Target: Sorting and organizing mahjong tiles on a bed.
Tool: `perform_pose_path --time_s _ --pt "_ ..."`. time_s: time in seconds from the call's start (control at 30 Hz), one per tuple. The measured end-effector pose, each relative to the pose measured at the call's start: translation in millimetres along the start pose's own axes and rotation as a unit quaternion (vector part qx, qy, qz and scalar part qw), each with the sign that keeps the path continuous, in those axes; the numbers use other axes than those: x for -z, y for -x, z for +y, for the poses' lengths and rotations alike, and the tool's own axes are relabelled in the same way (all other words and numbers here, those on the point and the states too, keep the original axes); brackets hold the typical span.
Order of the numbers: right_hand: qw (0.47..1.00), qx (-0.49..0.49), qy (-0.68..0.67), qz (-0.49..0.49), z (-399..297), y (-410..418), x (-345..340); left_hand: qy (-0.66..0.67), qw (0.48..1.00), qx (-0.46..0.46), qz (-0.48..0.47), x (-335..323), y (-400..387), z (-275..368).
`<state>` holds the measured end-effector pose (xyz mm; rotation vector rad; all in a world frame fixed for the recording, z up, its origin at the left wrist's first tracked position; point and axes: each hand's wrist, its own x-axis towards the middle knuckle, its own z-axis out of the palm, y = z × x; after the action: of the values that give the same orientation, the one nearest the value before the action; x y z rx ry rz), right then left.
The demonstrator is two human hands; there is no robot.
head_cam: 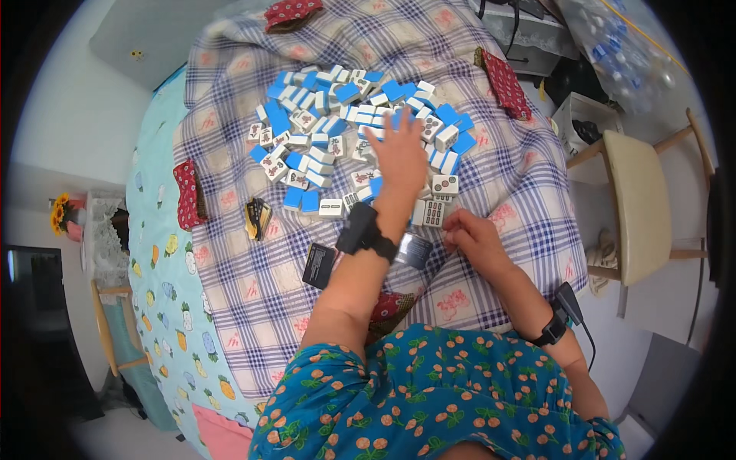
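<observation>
Blue-backed white mahjong tiles (319, 158) lie in a loose heap on a checked cloth (241, 299), some face up, some showing blue backs. My left hand (401, 155) reaches over the right part of the heap, fingers spread on or just above the tiles; whether it touches them is hard to tell. My right hand (472, 240) rests with curled fingers beside a face-up bamboo tile (433, 214) at the heap's near right edge; it seems to hold nothing. A circle-patterned tile (445, 185) sits just beyond that one. The left forearm hides some near tiles.
Two dark cards (319, 265) (414, 251) lie near me, and a fanned bundle of cards (257, 218) at the left. Red patterned cloth pieces (187, 194) lie around the checked cloth. A chair (638, 207) stands at the right.
</observation>
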<state>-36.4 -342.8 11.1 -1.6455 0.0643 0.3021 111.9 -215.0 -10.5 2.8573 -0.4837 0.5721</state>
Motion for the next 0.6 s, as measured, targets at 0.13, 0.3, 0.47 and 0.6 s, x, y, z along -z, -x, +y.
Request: perform_pose_path --time_s 0.13,0.3,0.47,0.6 --pt "0.999 -0.004 -0.038 -0.002 1.1 -3.0 2.0 -0.013 0.999 0.034 -0.036 6.0 -11.4 -38.1" --pt "0.999 0.013 -0.035 -0.001 6.0 -4.5 3.6 -0.068 0.997 0.026 -0.008 -5.5 -21.8 -80.3" --pt "0.999 0.017 -0.038 0.013 4.8 0.5 5.5 -0.031 0.996 0.073 0.034 -19.5 -35.7 -91.0" --pt "0.992 0.086 0.094 0.010 3.3 2.0 -0.6 0.065 0.994 0.089 0.027 -24.0 -30.9 -123.0"
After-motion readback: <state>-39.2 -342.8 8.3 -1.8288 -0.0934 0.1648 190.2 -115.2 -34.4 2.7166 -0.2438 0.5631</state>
